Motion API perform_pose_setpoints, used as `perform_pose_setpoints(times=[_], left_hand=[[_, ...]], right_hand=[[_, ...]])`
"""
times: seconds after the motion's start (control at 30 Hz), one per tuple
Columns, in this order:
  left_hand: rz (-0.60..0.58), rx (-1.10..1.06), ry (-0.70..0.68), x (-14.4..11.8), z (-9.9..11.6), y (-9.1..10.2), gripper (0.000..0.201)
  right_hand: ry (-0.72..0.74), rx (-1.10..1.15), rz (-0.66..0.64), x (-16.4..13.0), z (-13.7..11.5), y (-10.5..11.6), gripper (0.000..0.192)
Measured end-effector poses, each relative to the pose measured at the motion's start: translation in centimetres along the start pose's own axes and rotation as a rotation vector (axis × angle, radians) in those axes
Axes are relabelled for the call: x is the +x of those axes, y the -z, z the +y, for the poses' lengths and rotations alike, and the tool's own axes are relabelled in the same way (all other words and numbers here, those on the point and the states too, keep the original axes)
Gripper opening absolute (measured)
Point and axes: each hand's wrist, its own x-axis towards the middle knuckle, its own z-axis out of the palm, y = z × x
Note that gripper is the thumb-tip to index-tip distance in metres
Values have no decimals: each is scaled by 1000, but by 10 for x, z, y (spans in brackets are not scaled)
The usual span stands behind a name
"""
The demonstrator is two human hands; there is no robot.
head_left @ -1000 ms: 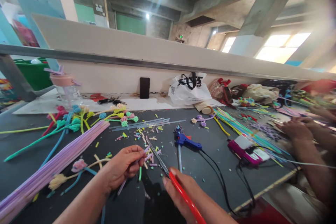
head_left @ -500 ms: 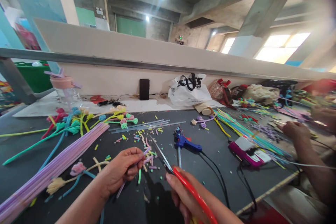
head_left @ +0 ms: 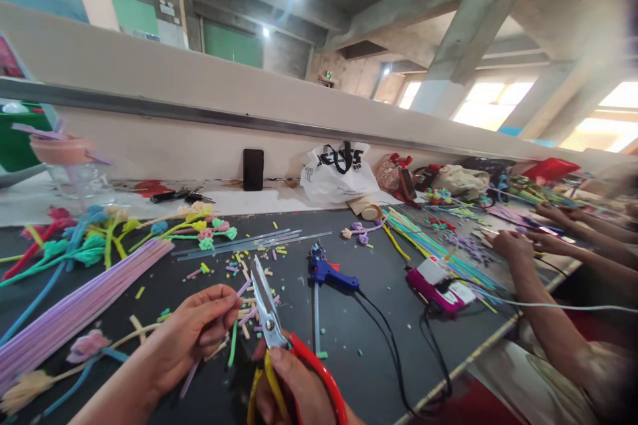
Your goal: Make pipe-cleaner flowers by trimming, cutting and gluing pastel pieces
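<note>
My left hand (head_left: 202,322) pinches a thin purple pipe cleaner (head_left: 189,378); its short tip pokes out past my fingertips and its tail hangs below the palm. In my right hand (head_left: 302,382) is a pair of scissors (head_left: 270,323) with red and yellow handles. The blades are slightly apart and point up and away, just right of the purple tip. Short cut bits of pipe cleaner (head_left: 256,272) lie scattered around and beyond both hands. A bundle of long lilac pipe cleaners (head_left: 100,295) lies to the left.
A blue glue gun (head_left: 333,273) lies right of the scissors, its black cord trailing toward the front edge. Clear sticks (head_left: 249,242) and pipe-cleaner flowers (head_left: 92,246) lie behind. A purple-and-white box (head_left: 441,284) is farther right, near a co-worker's hand (head_left: 511,249). A phone (head_left: 253,170) leans at the back.
The scissors have come left toward my left hand and turned more upright, their blades now parted. The view has swung right, showing more of the people there. My left hand keeps its pinch.
</note>
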Motion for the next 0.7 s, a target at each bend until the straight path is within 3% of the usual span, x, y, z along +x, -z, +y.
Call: perform_pose_setpoints(times=[0.3,0.7], left_hand=[[8,-14,0,3,0,-1,17],[-1,-9,5,3,1,-1,19]], right_hand=[[5,5,-64,6,-6,2,64],[37,78,-57,8,-6,-1,50]])
